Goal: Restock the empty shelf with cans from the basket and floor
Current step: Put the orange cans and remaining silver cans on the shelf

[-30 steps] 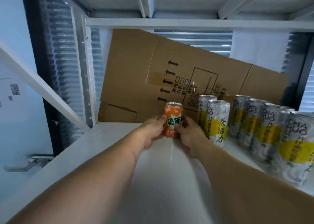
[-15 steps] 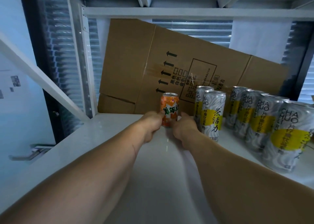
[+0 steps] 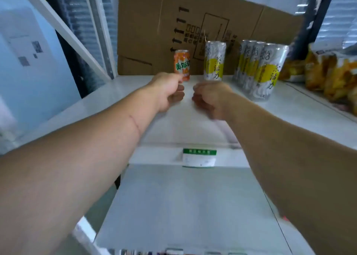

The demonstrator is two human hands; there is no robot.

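Orange can set at the back of the shelf, both hands empty in front of it.

The orange can (image 3: 182,64) stands upright in the upper middle of the frame, against the cardboard sheet (image 3: 202,18). The left hand (image 3: 167,91) and right hand (image 3: 209,96) are loosely curled and hold nothing; the left knuckles overlap the can's base in view, and whether they touch it I cannot tell. The sensible move is to draw both hands straight out without brushing the can, then fetch another and set it beside this one, label forward. The tall silver-and-yellow cans (image 3: 257,69) crowd the right, so there is little room that side. The snack bags (image 3: 328,75) fill the far right, and the shelf (image 3: 193,131) carries a green price tag (image 3: 199,156) on its front edge.
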